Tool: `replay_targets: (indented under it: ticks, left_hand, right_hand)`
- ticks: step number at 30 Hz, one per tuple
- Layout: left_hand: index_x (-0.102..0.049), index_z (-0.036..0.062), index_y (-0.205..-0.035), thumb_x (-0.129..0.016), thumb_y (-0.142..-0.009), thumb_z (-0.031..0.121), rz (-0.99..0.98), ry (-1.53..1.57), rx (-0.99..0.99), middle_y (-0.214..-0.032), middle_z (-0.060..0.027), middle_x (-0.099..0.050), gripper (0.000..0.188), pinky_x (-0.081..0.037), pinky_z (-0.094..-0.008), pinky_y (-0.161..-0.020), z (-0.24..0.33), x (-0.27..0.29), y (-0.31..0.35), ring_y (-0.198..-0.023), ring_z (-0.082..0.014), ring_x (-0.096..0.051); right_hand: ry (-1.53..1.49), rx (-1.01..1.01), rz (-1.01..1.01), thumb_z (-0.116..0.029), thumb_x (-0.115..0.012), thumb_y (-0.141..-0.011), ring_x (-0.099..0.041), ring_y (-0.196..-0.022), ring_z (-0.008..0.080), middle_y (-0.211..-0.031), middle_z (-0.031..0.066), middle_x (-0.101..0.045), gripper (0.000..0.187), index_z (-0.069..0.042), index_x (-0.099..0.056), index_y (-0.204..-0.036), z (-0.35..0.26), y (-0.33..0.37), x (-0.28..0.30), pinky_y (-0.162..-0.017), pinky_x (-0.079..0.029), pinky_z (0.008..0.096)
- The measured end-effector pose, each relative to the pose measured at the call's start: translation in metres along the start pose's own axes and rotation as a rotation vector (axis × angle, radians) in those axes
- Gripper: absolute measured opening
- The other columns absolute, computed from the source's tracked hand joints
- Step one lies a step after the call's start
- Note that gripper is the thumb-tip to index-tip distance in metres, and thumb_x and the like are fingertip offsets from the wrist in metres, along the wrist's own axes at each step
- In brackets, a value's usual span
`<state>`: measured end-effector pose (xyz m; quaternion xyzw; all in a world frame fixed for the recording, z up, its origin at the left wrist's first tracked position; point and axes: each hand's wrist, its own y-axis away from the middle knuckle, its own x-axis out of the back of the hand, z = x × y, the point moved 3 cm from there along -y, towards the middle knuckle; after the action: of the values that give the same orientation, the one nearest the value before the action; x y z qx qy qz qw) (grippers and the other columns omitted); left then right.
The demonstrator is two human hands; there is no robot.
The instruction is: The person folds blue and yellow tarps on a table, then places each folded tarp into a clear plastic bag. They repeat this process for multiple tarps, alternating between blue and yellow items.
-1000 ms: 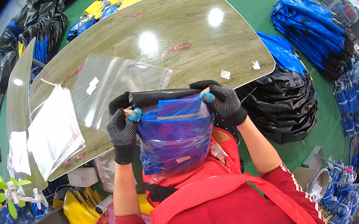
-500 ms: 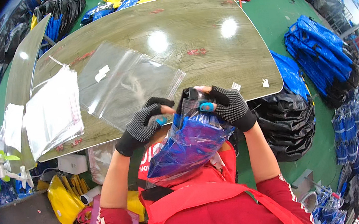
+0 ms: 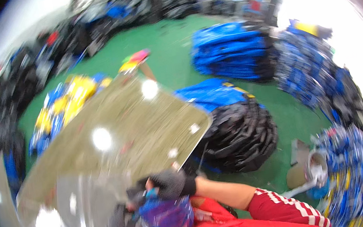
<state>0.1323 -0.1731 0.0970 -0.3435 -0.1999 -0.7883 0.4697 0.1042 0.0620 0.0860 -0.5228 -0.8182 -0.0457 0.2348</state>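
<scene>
A blue folded item in a transparent plastic bag [image 3: 167, 223] is held against my front, its upper end between my two hands. My left hand [image 3: 124, 225], in a dark dotted glove with bare fingertips, is closed on the bag's left upper side. On the upper right edge, my right hand [image 3: 169, 184] in a matching glove is closed too. Motion blurs the fingers, and the bag's dark top is mostly hidden by them. Flat transparent bags [image 3: 79, 199] lie on the table just beyond my left hand.
The wood-grain table [image 3: 130, 116] has small white labels [image 3: 194, 128] near its right corner. Beside it stands a black and blue stack [image 3: 240, 133], with another blue stack [image 3: 228, 52] farther off. Yellow and blue packages [image 3: 67, 102] lie on the green floor beyond the table.
The view has swung to the right, so the table now slants at the left and more stacks show. Both hands still hold the bagged blue item and sit closer together at its top.
</scene>
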Motion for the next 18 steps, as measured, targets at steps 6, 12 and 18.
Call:
replay_targets:
  ticks: [6,12,18]
  left_hand:
    - [-0.056,0.0023,-0.106,-0.053,-0.094,0.015,0.287,0.185,-0.363,-0.107,-0.0196,-0.058,0.018,-0.044,-0.0429,-0.092,0.012,0.012,-0.001,-0.103,-0.034,-0.056]
    - [-0.055,0.0006,-0.119,-0.057,-0.096,0.028,0.2,-0.081,-0.241,-0.113,-0.0179,-0.06,0.036,-0.039,-0.0461,-0.1,-0.025,0.016,-0.009,-0.106,-0.0362,-0.056]
    - [-0.037,-0.0078,-0.139,-0.066,-0.09,0.029,0.656,0.32,-0.199,-0.139,-0.0169,-0.047,0.067,-0.033,-0.0361,-0.109,-0.012,0.066,-0.064,-0.126,-0.0244,-0.047]
  right_hand:
    - [0.031,0.251,0.162,-0.024,-0.058,-0.091,-0.059,-0.069,0.0405,-0.068,0.0165,-0.055,0.018,-0.009,-0.049,-0.094,-0.015,-0.003,0.004,-0.061,-0.045,0.0442]
    - [-0.239,0.197,0.184,-0.036,-0.055,-0.095,-0.055,-0.078,0.0191,-0.083,0.0093,-0.056,0.032,-0.006,-0.047,-0.094,-0.026,-0.031,0.015,-0.07,-0.044,0.0366]
    - [-0.839,0.175,0.207,-0.021,-0.059,-0.095,-0.049,-0.081,0.0101,-0.087,0.0009,-0.053,0.016,-0.007,-0.05,-0.095,-0.061,-0.087,0.034,-0.071,-0.045,0.0283]
